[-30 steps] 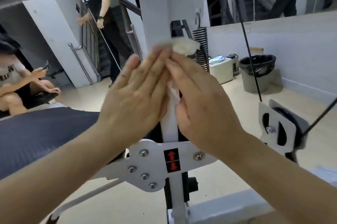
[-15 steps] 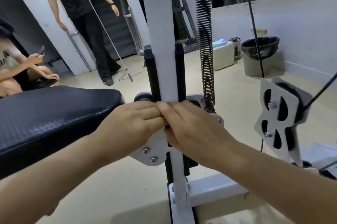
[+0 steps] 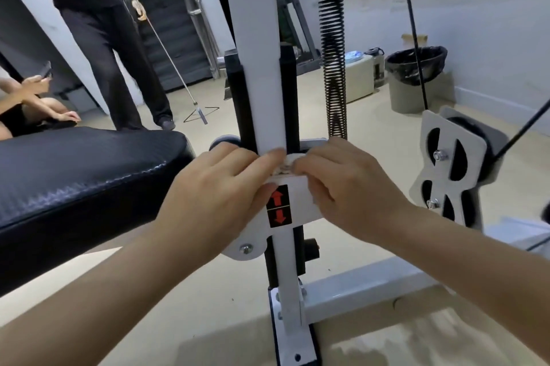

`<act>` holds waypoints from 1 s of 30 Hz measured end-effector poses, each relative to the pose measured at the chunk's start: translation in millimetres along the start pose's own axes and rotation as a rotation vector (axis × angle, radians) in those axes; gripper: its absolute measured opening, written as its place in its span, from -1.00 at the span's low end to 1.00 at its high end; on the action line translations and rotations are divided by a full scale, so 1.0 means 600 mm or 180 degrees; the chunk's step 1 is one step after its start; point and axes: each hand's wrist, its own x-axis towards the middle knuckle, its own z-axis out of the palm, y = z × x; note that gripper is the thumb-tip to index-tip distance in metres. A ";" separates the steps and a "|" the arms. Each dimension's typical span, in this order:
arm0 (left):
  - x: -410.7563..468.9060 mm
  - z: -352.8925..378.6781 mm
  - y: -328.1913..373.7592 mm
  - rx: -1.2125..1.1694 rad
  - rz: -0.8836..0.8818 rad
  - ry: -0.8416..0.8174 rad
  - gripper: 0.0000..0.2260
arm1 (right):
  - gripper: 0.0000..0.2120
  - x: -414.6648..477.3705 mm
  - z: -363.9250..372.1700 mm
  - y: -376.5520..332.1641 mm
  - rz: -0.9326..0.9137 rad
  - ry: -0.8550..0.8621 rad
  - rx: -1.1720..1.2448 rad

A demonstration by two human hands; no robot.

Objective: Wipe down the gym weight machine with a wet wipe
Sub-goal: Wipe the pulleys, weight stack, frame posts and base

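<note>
Two hands meet where the white upright post enters the bracket plate with the red arrow sticker. Left hand and right hand: fingers curled in tight, both pinching the wet wipe. Wipe shows as a small bunched wad between the fingertips, touching the post. Post's long axis is vertical and runs up from the fingers. Both hands are equally near. Judgement: next stroke follows that axis, or drops onto the plate.
</note>
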 end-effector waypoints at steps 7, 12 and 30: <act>0.023 0.003 0.020 -0.0801 -0.0519 0.0449 -0.89 | -0.82 0.015 0.014 -0.025 0.0503 0.0274 0.0745; -0.005 0.017 0.008 -0.0644 0.0003 0.0279 -0.89 | -0.89 -0.005 0.018 -0.006 -0.0357 0.0300 0.0040; -0.034 0.035 0.055 0.0451 0.0533 -0.0304 -0.71 | -0.82 -0.131 0.030 0.044 0.0071 0.0026 -0.0376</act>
